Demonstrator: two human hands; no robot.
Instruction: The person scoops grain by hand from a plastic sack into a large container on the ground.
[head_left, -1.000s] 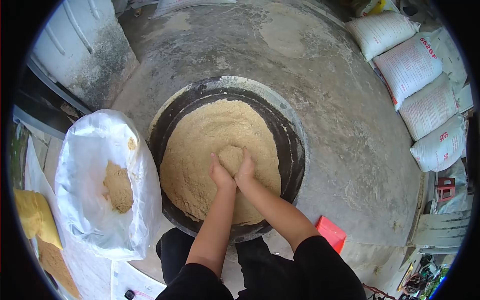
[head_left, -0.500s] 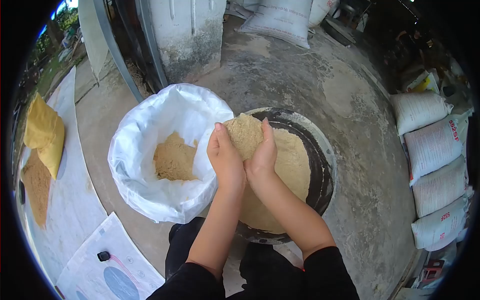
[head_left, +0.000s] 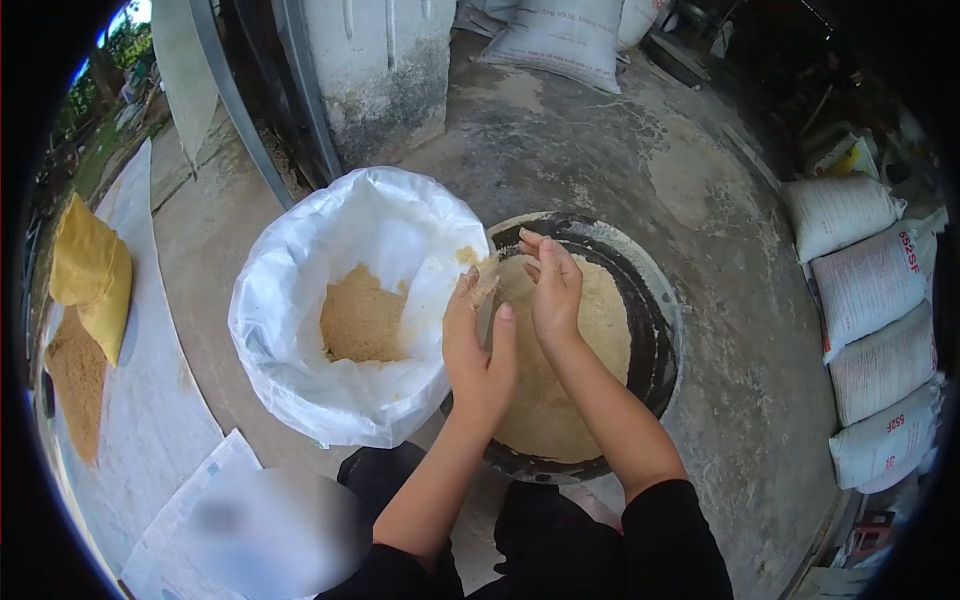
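My left hand (head_left: 482, 345) is at the right rim of the white plastic bag (head_left: 290, 395), fingers stretched out and thumb apart, with some powder on the fingertips. My right hand (head_left: 556, 292) hovers over the round black tub (head_left: 652, 345), its fingers loosely bent and nothing held in them. Inside the open bag lies a heap of tan, meal-like powder (head_left: 362, 318). A paler powder (head_left: 560, 410) covers the bottom of the tub. A little powder clings to the bag's rim beside my left fingertips.
Several full white sacks (head_left: 870, 285) are stacked along the right side. Another sack (head_left: 560, 40) lies at the back beside a concrete pillar (head_left: 385, 85). On the left, a yellow sack (head_left: 95, 270) stands by a brown heap (head_left: 75, 380) on a pale sheet (head_left: 160, 330).
My hands were cupped together around a mound of powder. They have now parted and the mound is gone from them, leaving traces on the left fingers and the bag's rim.
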